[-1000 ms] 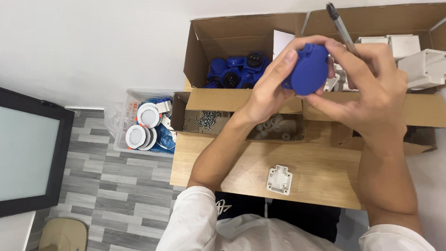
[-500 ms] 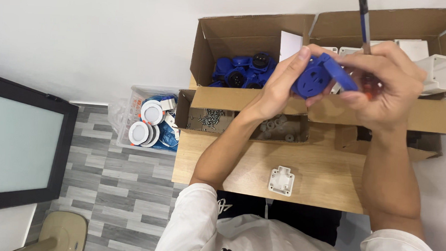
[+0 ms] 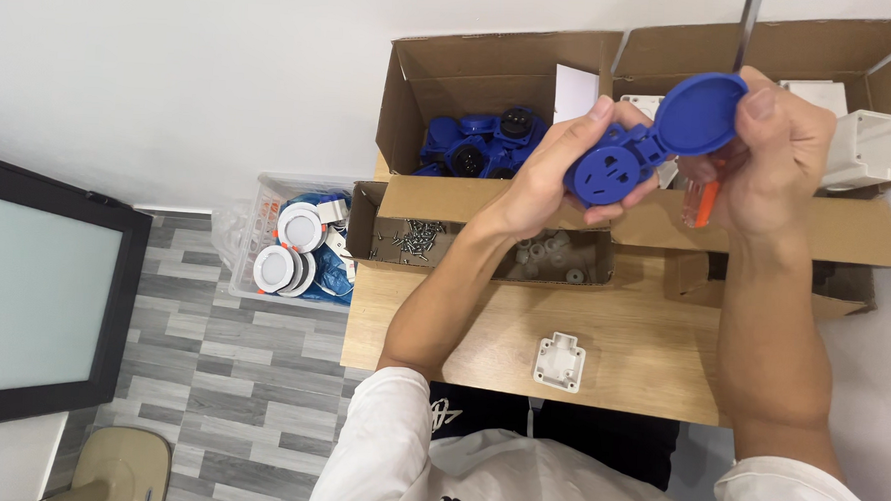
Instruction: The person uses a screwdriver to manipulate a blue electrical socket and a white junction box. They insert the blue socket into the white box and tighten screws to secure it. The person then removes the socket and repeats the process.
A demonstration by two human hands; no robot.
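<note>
Above the far cardboard boxes, the blue socket faces the camera, long axis rising rightward to its open lid. Left hand fingers wrap its body; right hand pinches the lid.

- Blue socket: round plastic body, face with dark slots turned toward the camera, held up in the air above the cardboard boxes.
- Hinged lid: round, blue, swung open up and to the right.
</note>
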